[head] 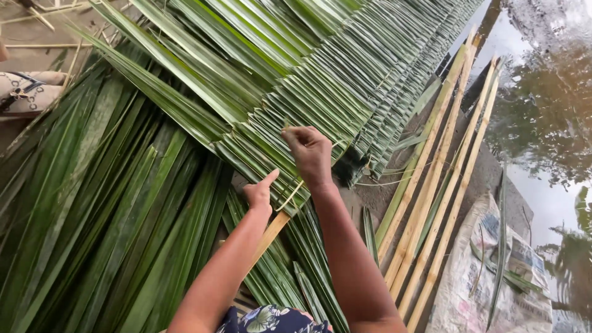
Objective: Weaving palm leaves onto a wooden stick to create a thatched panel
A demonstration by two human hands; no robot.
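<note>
A long panel of folded green palm leaves [345,74] runs away from me along a pale split bamboo rod [271,234]. My left hand [259,194] rests on the near end of the panel, forefinger stretched out along a folded leaf. My right hand [310,153] is closed above the folded leaves, pinching a thin pale strip [290,196] that leads down to the rod. Loose green palm leaves [105,216] fan out to my left.
Several long bamboo sticks [431,185] lie in a row on the right. A printed white sack [487,277] lies beside them at the edge of dark water [549,92]. A patterned cloth item [24,92] is at the far left.
</note>
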